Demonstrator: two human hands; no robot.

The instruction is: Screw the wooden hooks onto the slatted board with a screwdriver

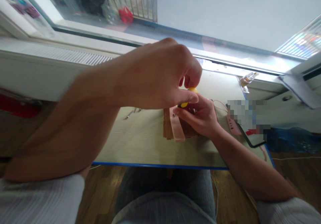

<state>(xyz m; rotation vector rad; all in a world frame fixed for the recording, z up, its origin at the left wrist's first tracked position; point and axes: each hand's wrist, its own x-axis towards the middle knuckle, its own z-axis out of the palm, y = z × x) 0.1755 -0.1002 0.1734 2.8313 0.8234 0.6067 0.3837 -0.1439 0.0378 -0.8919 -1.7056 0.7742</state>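
My left hand (160, 73) reaches across from the left and is closed on the yellow and black handle of what looks like a screwdriver (192, 90), thumb along its side. Just below, my right hand (203, 117) has its thumb and fingers bent around the tool's lower end; what they pinch is hidden. Under the hands lies a brown cardboard-like piece (167, 128) with a pale pink strip (178, 133) across it. A small metal screw or nut (174, 115) shows on the strip by my right thumb. The tool's tip is hidden.
The pale table (140, 147) has a blue front edge. Left of the work lies a small metal rod-like tool (129, 114). On the right are a pink power strip (232, 125) and a phone-like device (254, 140). A window and sill (85, 55) stand behind.
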